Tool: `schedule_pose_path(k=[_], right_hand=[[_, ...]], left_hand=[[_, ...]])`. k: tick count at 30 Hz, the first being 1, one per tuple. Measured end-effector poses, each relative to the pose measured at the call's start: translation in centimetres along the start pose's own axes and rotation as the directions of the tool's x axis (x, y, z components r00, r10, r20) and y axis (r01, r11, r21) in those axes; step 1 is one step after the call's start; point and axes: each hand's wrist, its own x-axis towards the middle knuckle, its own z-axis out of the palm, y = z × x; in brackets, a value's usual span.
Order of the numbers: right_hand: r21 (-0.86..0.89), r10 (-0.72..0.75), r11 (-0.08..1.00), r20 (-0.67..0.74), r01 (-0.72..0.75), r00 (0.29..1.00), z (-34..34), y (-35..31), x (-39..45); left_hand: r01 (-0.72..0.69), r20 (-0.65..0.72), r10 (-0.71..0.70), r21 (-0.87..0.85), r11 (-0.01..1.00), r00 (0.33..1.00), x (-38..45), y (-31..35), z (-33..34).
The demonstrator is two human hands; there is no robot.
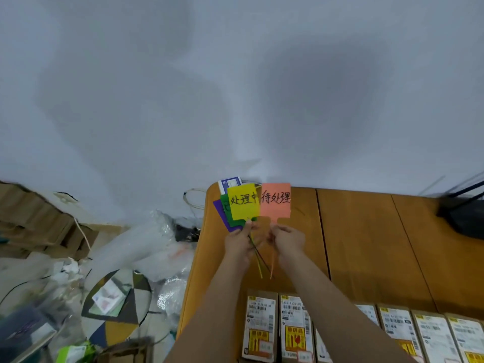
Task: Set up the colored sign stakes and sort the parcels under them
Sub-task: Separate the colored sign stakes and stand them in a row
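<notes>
My left hand (pixel 239 243) grips a fan of sign stakes by their thin stems: a yellow sign (pixel 242 204) with black handwriting in front, a green sign (pixel 224 205) and a purple sign (pixel 221 216) behind it. My right hand (pixel 286 241) pinches the neck of an orange sign stake (pixel 275 203), also handwritten, held upright beside the yellow one. Both are raised over the wooden table (pixel 366 244). A row of several cardboard parcels (pixel 292 328) with white labels lies along the table's near edge, below my forearms.
A small blue-and-white box (pixel 230 183) sits at the table's far left corner by the white wall. A dark object (pixel 463 213) rests at the far right. Left of the table the floor holds bubble wrap (pixel 146 244), cardboard boxes (pixel 39 218) and a patterned round stool (pixel 115 305).
</notes>
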Motion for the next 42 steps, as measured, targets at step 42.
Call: schedule_pose_path(k=[42], right_hand=[[-0.344,-0.018,0.919,0.452,0.193,0.892,5.1,-0.7,0.8]], left_hand=[[-0.044,0.141,0.033,0.078,0.996,0.989,2.0,3.0,-3.4]])
